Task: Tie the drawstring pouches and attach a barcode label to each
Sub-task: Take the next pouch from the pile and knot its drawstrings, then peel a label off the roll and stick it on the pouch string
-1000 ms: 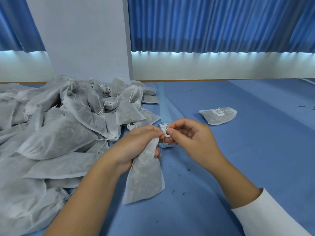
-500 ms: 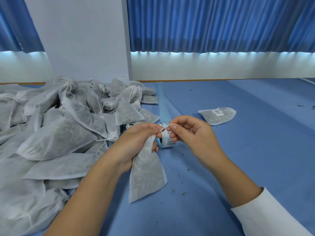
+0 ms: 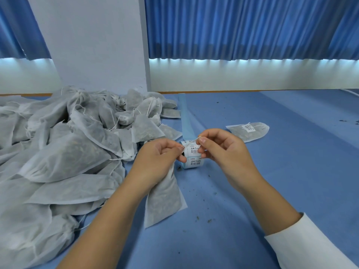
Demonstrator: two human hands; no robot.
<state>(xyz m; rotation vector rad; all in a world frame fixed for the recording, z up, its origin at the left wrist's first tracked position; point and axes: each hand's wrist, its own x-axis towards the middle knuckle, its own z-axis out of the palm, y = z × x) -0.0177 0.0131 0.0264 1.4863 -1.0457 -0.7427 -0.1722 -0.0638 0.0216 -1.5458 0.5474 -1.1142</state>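
My left hand (image 3: pixel 155 162) grips the gathered neck of a grey-white drawstring pouch (image 3: pixel 163 199), whose body hangs down onto the blue table. My right hand (image 3: pixel 221 150) pinches the pouch's thin white drawstring (image 3: pixel 191 143), stretched taut between the two hands. Just behind the hands stands a roll of barcode labels (image 3: pixel 194 159), partly hidden by my fingers. A pouch with a label stuck on it (image 3: pixel 248 131) lies flat to the right.
A large heap of several unlabelled pouches (image 3: pixel 64 152) fills the left of the table. A strip of blue label backing (image 3: pixel 185 117) trails from the roll toward the far edge. Dark crumbs (image 3: pixel 204 218) dot the blue tablecloth. Blue curtains hang behind.
My hands have drawn slightly apart, so the drawstring is now pulled out taut between them and more of the label roll shows.
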